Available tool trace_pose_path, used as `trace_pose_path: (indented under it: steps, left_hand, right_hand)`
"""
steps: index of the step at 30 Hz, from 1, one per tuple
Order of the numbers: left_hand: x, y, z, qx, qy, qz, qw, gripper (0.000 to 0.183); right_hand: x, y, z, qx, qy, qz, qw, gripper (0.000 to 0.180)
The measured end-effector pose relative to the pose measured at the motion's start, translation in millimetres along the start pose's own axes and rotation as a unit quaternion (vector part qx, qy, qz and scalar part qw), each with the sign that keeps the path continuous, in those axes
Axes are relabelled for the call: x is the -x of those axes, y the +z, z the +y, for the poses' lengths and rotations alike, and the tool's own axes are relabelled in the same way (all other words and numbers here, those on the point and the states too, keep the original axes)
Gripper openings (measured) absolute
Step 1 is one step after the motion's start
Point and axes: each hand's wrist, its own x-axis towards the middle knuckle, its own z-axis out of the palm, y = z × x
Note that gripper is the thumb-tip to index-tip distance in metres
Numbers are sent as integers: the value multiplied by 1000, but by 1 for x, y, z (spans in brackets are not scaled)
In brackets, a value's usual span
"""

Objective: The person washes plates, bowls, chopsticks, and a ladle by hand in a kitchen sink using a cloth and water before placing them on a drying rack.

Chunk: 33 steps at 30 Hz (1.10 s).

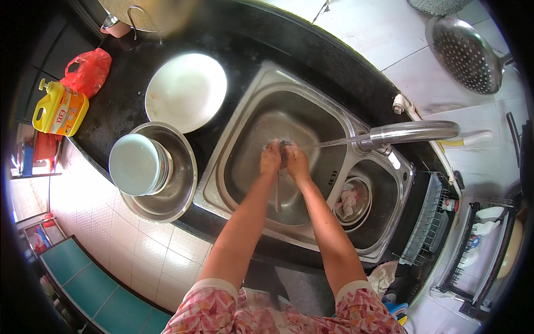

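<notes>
Both hands are together over the large basin of a stainless steel sink (240, 154). My left hand (271, 158) and my right hand (298, 163) grip a small dark thing (285, 153) between them; it may be a scouring pad, but the fingers hide most of it. A stream of water (333, 142) from the curved metal faucet (413, 130) reaches my right hand. Below the hands, a thin run of water (278, 192) drops into the basin. In the smaller basin, a bowl (367, 196) holds a crumpled pale cloth-like thing (347, 202).
On the black counter stand a large white plate (185, 92), a metal basin (183, 188) holding several stacked bowls (133, 165), a yellow detergent jug (62, 108) and a red plastic bag (92, 71). A perforated skimmer (465, 54) hangs at right, above a dish rack (425, 221).
</notes>
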Motion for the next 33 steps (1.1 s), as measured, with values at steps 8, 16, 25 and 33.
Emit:
trace_pose_path:
  steps: [8, 16, 25, 33]
  left_hand:
    - [6, -3, -6, 292, -102, -72, 948, 35]
    - [-1, -12, -4, 271, -129, -36, 953, 37]
    - [10, -7, 3, -163, 9, -10, 987, 44]
    - [4, -11, -4, -175, -19, -91, 980, 56]
  right_hand:
    - [9, 13, -14, -188, 67, 7, 980, 22]
    - [-5, 29, -19, -123, 22, 46, 991, 22]
    - [-9, 4, -18, 173, -10, 47, 984, 30]
    - [-11, 13, -18, 5, -31, 56, 998, 27]
